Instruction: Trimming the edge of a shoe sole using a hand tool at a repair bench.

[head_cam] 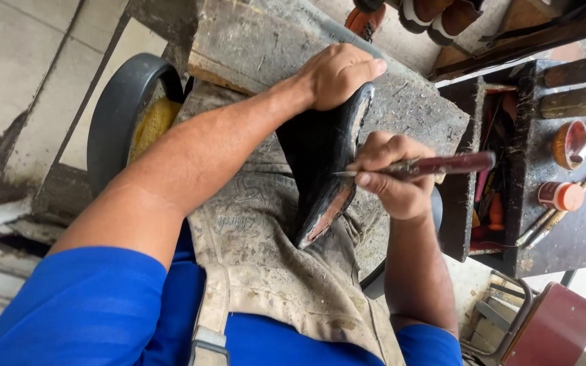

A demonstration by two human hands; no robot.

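A black shoe (317, 152) lies sole-side towards me on my lap, over a stained beige apron (266, 264). My left hand (340, 71) grips the shoe at its far end and steadies it. My right hand (391, 173) holds a tool with a dark red wooden handle (442, 164); its metal tip touches the edge of the sole near the shoe's middle. The reddish inner sole edge shows near the shoe's lower end.
A worn wooden board (272, 41) rests across my lap. A dirty workbench (571, 224) at the right holds small orange-lidded pots, brushes and wooden-handled tools. A black tyre-like ring (113, 115) stands at the left. More shoes (435, 13) sit at the top.
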